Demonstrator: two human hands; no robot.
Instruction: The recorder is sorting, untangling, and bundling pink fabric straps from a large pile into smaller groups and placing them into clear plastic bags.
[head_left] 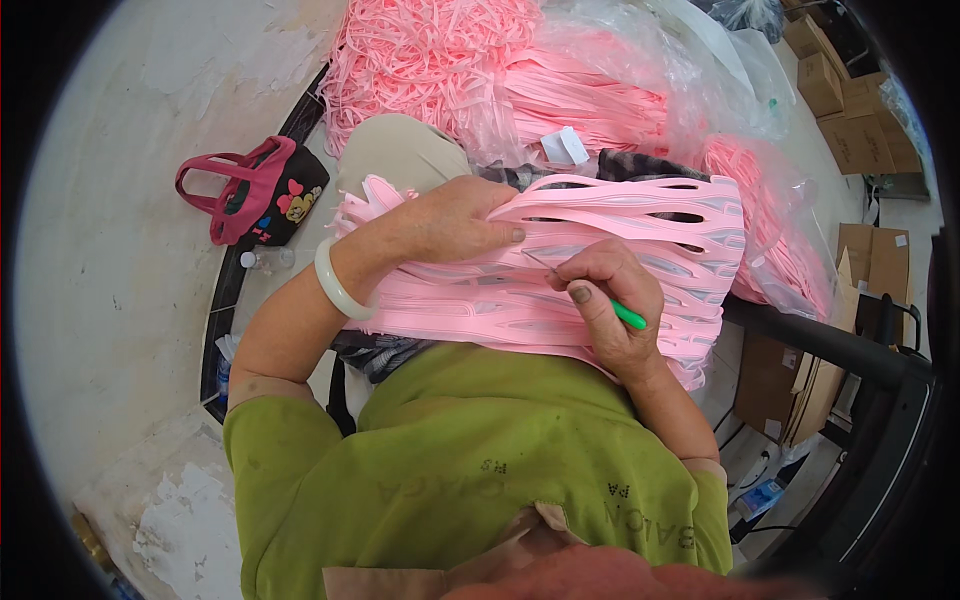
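A thick bundle of flat pink strips (600,270) lies across my lap. My left hand (450,220), with a pale bangle on its wrist, presses flat on the top of the bundle. Fingers of my right hand (610,300) pinch a thin metal pick with a green handle (628,316). The pick's tip points up-left into the strips just below my left fingertips.
More pink strips (430,50) are heaped ahead, some in clear plastic bags (640,90). A red and black tote bag (265,190) sits on the concrete floor at left. Cardboard boxes (860,130) stand at right, near a dark machine frame (840,350).
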